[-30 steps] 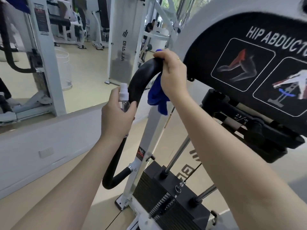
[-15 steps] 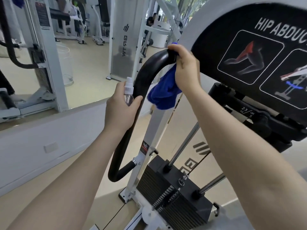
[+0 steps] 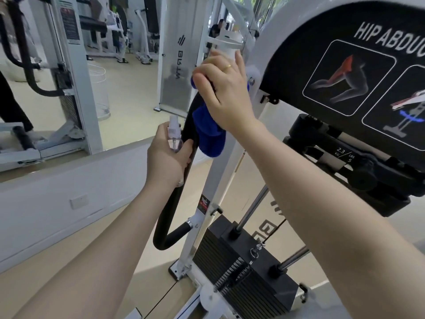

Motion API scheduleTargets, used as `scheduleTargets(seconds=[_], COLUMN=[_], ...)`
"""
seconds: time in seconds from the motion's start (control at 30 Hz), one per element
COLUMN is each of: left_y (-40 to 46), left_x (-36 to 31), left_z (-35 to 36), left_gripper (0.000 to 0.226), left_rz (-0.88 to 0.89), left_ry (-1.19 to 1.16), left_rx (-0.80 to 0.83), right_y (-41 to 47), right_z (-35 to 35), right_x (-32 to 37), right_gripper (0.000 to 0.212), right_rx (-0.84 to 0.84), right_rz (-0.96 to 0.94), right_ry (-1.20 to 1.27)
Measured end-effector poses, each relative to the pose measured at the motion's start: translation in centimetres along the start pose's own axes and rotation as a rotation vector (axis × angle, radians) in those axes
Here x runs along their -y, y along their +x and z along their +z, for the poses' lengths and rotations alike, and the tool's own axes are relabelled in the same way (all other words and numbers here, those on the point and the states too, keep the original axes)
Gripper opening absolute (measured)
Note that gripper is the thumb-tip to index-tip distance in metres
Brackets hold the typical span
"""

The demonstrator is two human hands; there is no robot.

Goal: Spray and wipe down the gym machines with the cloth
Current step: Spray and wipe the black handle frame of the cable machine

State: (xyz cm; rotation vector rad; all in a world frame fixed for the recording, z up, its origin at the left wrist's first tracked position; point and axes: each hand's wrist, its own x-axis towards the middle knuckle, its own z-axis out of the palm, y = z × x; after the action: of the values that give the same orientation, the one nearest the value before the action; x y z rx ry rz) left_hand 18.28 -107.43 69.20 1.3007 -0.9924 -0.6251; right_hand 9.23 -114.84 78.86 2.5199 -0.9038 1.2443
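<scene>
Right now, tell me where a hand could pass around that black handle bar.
The gap between the black handle bar and the white upright post below the left hand looks free. Higher up is crowded: the left hand with the spray bottle, the blue cloth and the right hand.

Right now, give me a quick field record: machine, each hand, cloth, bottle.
machine: hip abductor, weight stack below
left hand: holds small clear spray bottle against black curved handle
right hand: grip round handle's top, pressing blue cloth on it
cloth: bunched, tail hanging below the hand
bottle: upright
</scene>
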Motion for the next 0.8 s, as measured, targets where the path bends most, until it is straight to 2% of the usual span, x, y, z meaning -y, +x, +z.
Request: scheduleTargets(seconds=[0.07,0.13,0.23,0.4,0.5,0.67,0.73,0.8], left_y=[-0.5,-0.8,-0.9,-1.1,-1.1,-1.0,-1.2,-1.5], left_x=[0.7,1.2,1.6,2.2,2.3,2.7,2.5,2.2], left_z=[-0.4,-0.8,-1.1,-0.6,-0.6,-1.4,-1.5,-1.4], left_gripper=[0.025,0.027,0.026,0.025,0.027,0.028,0.027,0.028], left_rz=[-0.004,-0.009,0.016,0.037,0.048,0.018,0.03,0.039], left_ry=[-0.035,-0.081,-0.128,-0.071,-0.04,-0.029,-0.019,-0.012], left_rx=[-0.01,-0.009,-0.003,-0.008,0.028,0.065,0.064,0.066], right_y=[-1.1,-1.7,-3.3,-2.4,-0.3,-1.1,-2.0,-2.5], right_z=[-0.5,-0.5,1.3,0.8,-0.5,2.0,2.8,2.5], right_x=[-1.2,-1.6,-0.3,-1.7,-1.8,0.8,1.2,0.6], right_gripper=[0.04,0.04,0.024,0.017,0.016,0.016,0.017,0.019], right_rx=[0.096,0.065,-0.03,0.077,0.046,-0.212,-0.226,-0.14], right_rz=[-0.117,-0.182,-0.262,-0.53,-0.409,-0.01,-0.11,-0.264], right_ry=[-0.043,-0.038,-0.114,-0.225,-0.155,0.041,-0.047,-0.167])
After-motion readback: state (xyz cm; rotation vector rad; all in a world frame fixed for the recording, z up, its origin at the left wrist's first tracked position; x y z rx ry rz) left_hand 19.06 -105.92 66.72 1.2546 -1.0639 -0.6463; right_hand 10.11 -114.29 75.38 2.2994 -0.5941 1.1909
